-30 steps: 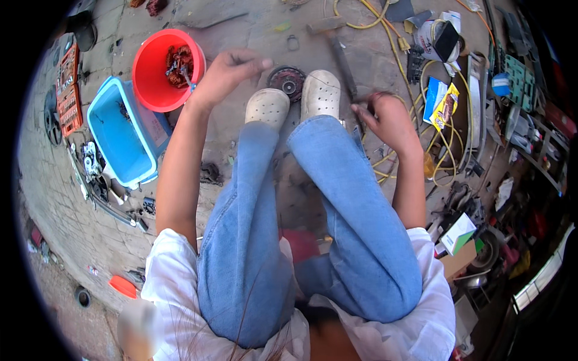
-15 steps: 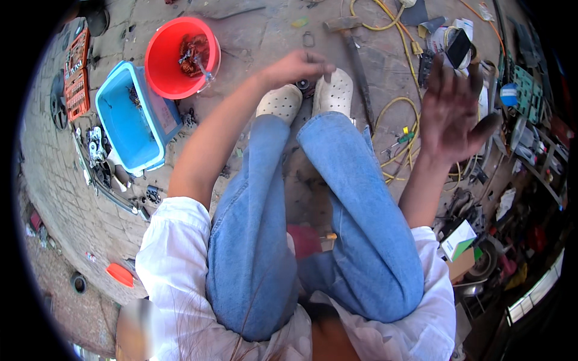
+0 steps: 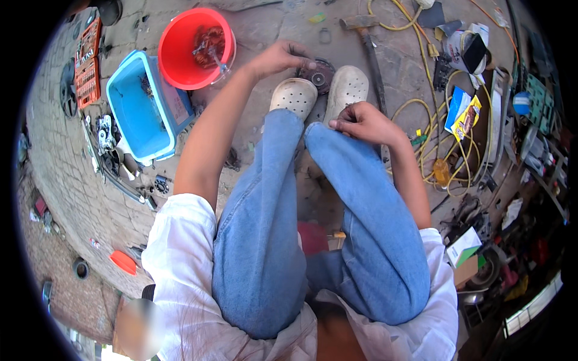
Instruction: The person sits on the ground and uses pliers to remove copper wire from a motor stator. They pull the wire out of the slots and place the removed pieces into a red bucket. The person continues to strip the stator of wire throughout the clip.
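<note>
A dark round metal part point(image 3: 319, 75) with a hub in its middle stands on the ground between my two cream clogs. My left hand point(image 3: 282, 59) reaches over the left clog point(image 3: 294, 96), its fingers closed at the part's upper left edge. Above my right shin, beside the right clog point(image 3: 347, 87), my right hand point(image 3: 367, 123) is curled with thumb and fingers together. Whatever it may hold is hidden. Dark grime marks the fingers of both hands.
A red bucket point(image 3: 174, 51) and a blue tub point(image 3: 111, 96) stand to the left, with an orange tool case point(image 3: 88, 81) beyond. Right of my feet lie a long-handled hammer point(image 3: 374, 69), yellow hose point(image 3: 418, 102), a blue-and-yellow packet point(image 3: 463, 114) and heaped scrap parts.
My right hand has come from the far right, fingers spread, to above my right shin, fingers curled. The blue-and-yellow packet now shows. My left hand's fingers have closed at the part's edge.
</note>
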`<move>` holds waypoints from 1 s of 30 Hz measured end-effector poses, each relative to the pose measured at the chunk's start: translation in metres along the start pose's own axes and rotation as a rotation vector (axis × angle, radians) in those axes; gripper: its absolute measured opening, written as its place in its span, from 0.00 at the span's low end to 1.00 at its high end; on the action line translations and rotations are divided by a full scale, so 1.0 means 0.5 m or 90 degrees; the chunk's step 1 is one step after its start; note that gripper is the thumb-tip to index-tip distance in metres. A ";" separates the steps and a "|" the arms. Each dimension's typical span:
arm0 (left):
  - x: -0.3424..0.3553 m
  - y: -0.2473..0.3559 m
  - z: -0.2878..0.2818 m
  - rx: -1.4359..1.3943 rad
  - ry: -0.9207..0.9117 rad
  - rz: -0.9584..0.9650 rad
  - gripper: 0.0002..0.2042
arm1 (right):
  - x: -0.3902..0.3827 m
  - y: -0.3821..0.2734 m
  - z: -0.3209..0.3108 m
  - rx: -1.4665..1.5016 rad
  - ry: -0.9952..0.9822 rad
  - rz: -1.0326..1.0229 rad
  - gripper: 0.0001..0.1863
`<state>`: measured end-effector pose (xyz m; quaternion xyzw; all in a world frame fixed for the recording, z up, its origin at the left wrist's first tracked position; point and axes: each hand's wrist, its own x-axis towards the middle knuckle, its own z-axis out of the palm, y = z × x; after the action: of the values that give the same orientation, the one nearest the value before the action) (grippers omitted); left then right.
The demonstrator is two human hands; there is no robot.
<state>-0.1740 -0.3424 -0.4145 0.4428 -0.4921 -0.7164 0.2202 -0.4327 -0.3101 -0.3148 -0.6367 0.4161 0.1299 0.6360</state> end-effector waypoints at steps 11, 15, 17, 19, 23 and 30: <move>0.056 -0.062 -0.055 0.619 0.112 0.100 0.12 | 0.058 -0.004 0.022 0.715 -0.019 -0.155 0.20; 0.147 -0.044 -0.023 0.564 0.197 0.145 0.15 | 0.038 0.021 -0.008 1.022 -0.169 -0.299 0.31; 0.199 -0.040 -0.003 0.336 0.191 0.120 0.16 | 0.020 0.006 -0.035 1.159 -0.255 -0.459 0.43; 0.192 -0.044 0.035 0.232 0.151 0.066 0.16 | -0.009 -0.022 -0.067 1.237 -0.227 -0.505 0.48; 0.138 -0.074 0.051 0.183 0.122 0.015 0.17 | -0.039 -0.044 -0.103 1.231 -0.025 -0.595 0.54; 0.123 -0.091 0.051 0.258 0.219 -0.033 0.11 | -0.053 -0.040 -0.101 1.228 0.000 -0.597 0.57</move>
<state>-0.2217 -0.3568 -0.4780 0.6056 -0.5697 -0.5224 0.1892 -0.4535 -0.3500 -0.2745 0.0382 0.0571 -0.5108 0.8570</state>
